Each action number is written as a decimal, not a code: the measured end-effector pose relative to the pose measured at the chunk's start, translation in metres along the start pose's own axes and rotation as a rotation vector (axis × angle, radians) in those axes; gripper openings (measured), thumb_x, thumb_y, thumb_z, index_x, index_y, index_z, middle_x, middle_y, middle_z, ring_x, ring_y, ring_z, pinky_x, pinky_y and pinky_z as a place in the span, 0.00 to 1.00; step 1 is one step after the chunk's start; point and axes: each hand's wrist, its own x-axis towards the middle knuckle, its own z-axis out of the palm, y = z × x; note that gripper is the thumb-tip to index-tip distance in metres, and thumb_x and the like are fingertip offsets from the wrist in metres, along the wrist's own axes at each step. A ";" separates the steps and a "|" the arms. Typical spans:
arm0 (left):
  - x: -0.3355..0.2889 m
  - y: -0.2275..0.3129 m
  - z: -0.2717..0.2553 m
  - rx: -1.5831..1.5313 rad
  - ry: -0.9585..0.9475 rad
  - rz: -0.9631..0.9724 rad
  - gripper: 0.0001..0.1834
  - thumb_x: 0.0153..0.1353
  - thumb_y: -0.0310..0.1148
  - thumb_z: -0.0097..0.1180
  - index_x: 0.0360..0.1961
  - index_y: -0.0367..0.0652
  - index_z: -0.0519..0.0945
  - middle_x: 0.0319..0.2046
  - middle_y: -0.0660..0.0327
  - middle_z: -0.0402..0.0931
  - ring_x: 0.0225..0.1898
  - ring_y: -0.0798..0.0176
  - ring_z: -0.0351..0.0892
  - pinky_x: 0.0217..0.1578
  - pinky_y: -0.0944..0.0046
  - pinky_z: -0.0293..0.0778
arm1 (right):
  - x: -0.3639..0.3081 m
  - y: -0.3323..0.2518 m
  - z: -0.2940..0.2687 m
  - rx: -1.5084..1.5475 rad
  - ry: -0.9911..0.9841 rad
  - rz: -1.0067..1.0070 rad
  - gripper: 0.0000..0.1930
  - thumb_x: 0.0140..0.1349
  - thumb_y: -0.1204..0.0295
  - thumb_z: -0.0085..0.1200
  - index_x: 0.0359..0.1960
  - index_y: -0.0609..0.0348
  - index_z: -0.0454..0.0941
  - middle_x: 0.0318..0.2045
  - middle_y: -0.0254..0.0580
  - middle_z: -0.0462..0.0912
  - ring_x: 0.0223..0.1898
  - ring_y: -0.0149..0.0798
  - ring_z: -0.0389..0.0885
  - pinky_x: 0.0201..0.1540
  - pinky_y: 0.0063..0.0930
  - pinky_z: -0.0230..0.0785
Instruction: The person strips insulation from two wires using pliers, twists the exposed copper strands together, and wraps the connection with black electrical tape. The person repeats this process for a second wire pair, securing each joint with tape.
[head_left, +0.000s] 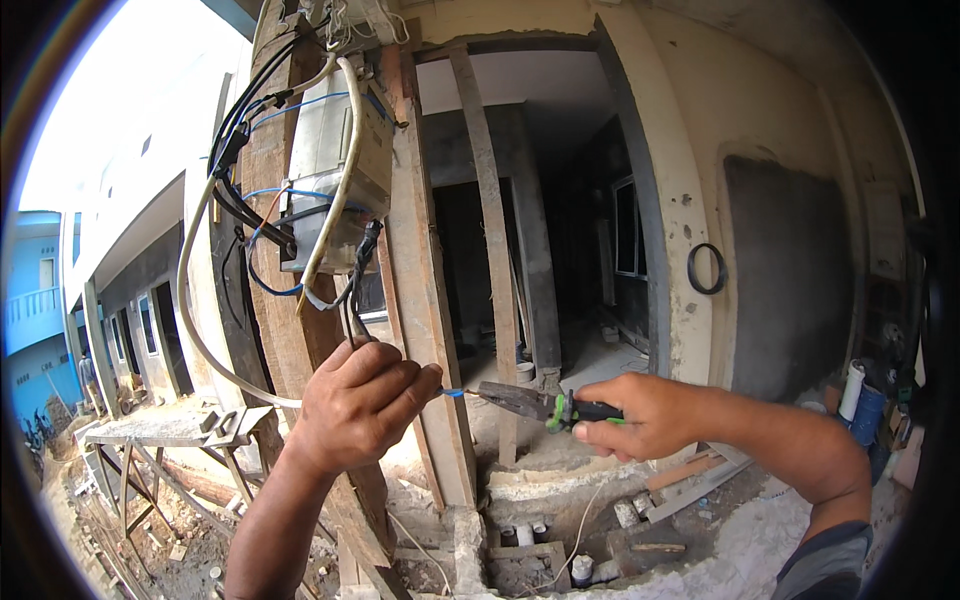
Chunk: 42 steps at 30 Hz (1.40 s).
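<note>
My left hand [372,405] is closed around a cable, and a short blue insulated wire end [455,393] sticks out past its fingers to the right. In my right hand [645,415] is a pair of pliers [520,400] with black and green handles. The plier jaws meet the bare coppery tip of the wire. Above my left hand, black taped cables [366,262] hang down beside a grey electric meter box [340,150] fixed to a wooden post. Blue, black and white wires loop around that box.
A wooden post [270,130] and upright boards [420,300] stand close behind my left hand. Capped white pipes [583,570] and planks lie in rubble below. A rough work table [140,430] is at left. A black ring [706,268] hangs on the wall.
</note>
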 end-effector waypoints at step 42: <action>0.009 0.010 0.006 0.052 -0.064 -0.112 0.14 0.56 0.31 0.69 0.44 0.42 0.87 0.34 0.66 0.82 0.40 0.61 0.78 0.39 0.60 0.73 | 0.058 0.019 0.156 0.673 0.645 -0.353 0.19 0.76 0.69 0.56 0.63 0.66 0.75 0.32 0.33 0.81 0.33 0.27 0.80 0.34 0.26 0.75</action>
